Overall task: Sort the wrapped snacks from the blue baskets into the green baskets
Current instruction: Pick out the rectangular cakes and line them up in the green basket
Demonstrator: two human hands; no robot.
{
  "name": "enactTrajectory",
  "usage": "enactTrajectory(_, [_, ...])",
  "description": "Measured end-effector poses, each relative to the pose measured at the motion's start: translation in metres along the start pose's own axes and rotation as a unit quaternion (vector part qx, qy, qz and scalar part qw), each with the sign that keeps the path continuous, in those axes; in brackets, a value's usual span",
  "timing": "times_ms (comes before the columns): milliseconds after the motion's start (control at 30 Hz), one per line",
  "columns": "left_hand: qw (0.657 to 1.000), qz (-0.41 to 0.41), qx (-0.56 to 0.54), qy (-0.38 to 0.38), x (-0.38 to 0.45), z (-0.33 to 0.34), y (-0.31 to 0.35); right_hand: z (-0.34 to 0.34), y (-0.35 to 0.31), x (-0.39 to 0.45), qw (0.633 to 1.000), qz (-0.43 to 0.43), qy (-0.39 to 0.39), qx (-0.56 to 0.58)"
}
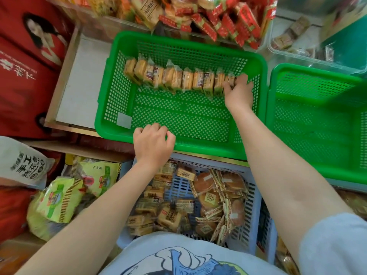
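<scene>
wrapped snacks [178, 80] stand on edge in one row inside the near green basket [111, 92], packed face to face; the row's long axis runs left-right across the basket's far half, sloping slightly toward you at the right end, and each pack's flat faces point left and right along the row. your right hand [239, 90] is at the right end of that row, fingers curled over the last pack [231, 83] with the thumb on its near side, so it's pinching that pack against the rest. your left hand [153, 142] sits on the basket's near rim, fingers curled loosely over the edge; can't tell if they actually clamp the rim, and there's no snack in it. more wrapped biscuit packs [156, 203] lie jumbled flat in the left half of the blue basket [251, 213] below, pointing every which way, with round cakes [218, 199] in striped-edge wrappers piled on its right side. second green basket [317, 120] sits just right of the first, rims touching. green snack bags [65, 193] lie left of the blue basket, red cartons [23, 62] at far left, clear bins [198, 14] of red-wrapped snacks behind.
</scene>
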State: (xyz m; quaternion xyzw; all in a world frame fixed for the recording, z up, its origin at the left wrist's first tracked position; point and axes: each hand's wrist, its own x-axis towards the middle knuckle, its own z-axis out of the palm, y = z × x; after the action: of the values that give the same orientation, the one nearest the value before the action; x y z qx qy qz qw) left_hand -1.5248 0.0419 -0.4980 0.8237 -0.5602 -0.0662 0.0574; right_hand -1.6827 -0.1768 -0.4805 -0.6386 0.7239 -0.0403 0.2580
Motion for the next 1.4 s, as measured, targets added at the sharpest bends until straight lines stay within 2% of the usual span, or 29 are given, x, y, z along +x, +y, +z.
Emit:
enactTrajectory(100, [1.000,0.003,-0.003,0.002,0.000,-0.001,0.000,-0.003,0.004,0.004,0.994,0.035,-0.017,0.104])
enactTrajectory(233, [1.000,0.005,-0.003,-0.007,0.000,-0.002,0.000,-0.011,0.004,-0.008,0.988,0.018,-0.060,0.142])
enactTrajectory(300, [1.000,0.010,-0.012,-0.019,0.000,-0.003,-0.001,-0.016,0.004,-0.028,0.984,0.028,-0.055,0.168])
enactTrajectory(367, [0.998,0.016,-0.060,-0.001,-0.001,-0.006,-0.004,-0.022,0.005,-0.062,0.976,0.040,-0.025,0.214])
enactTrajectory(433, [0.986,0.008,-0.163,0.042,-0.007,-0.015,-0.008,-0.023,0.005,-0.104,0.968,0.000,-0.001,0.251])
enactTrajectory(533, [0.961,-0.028,-0.251,0.116,-0.034,-0.034,-0.009,-0.019,0.005,-0.163,0.939,-0.043,-0.108,0.325])
enactTrajectory(567, [0.953,-0.047,-0.280,0.103,-0.047,-0.039,-0.009,-0.017,0.007,-0.180,0.923,-0.048,-0.154,0.350])
enactTrajectory(633, [0.941,-0.092,-0.324,0.029,-0.078,-0.039,-0.015,-0.010,0.015,-0.210,0.898,-0.044,-0.208,0.385])
enactTrajectory(733, [0.926,-0.152,-0.308,-0.157,-0.125,-0.018,-0.038,0.015,0.034,-0.240,0.902,0.023,-0.212,0.377])
enactTrajectory(800, [0.905,-0.184,-0.290,-0.252,-0.154,-0.002,-0.054,0.042,0.053,-0.249,0.921,0.076,-0.237,0.300])
enactTrajectory(867, [0.882,-0.214,-0.293,-0.301,-0.175,0.011,-0.064,0.072,0.072,-0.256,0.930,0.104,-0.304,0.180])
enactTrajectory(933, [0.872,-0.225,-0.300,-0.314,-0.190,0.016,-0.068,0.097,0.089,-0.267,0.922,0.082,-0.375,0.060])
enactTrajectory(1033, [0.881,-0.206,-0.299,-0.302,-0.203,0.018,-0.068,0.118,0.099,-0.297,0.882,0.008,-0.463,-0.087])
enactTrajectory(1067, [0.886,-0.200,-0.298,-0.295,-0.206,0.017,-0.068,0.122,0.101,-0.307,0.875,-0.010,-0.471,-0.114])
enactTrajectory(1133, [0.891,-0.194,-0.299,-0.283,-0.213,0.014,-0.070,0.131,0.106,-0.321,0.887,-0.021,-0.443,-0.130])
enactTrajectory(1200, [0.892,-0.190,-0.304,-0.276,-0.219,0.011,-0.074,0.133,0.109,-0.329,0.916,0.009,-0.390,-0.087])
enactTrajectory(1267, [0.890,-0.196,-0.319,-0.262,-0.225,0.004,-0.082,0.126,0.106,-0.329,0.934,0.060,-0.350,0.024])
enactTrajectory(1333, [0.878,-0.210,-0.355,-0.243,-0.228,0.001,-0.090,0.112,0.100,-0.327,0.930,0.095,-0.336,0.119])
enactTrajectory(1400, [0.838,-0.219,-0.435,-0.246,-0.228,-0.005,-0.096,0.097,0.094,-0.324,0.911,0.116,-0.356,0.176])
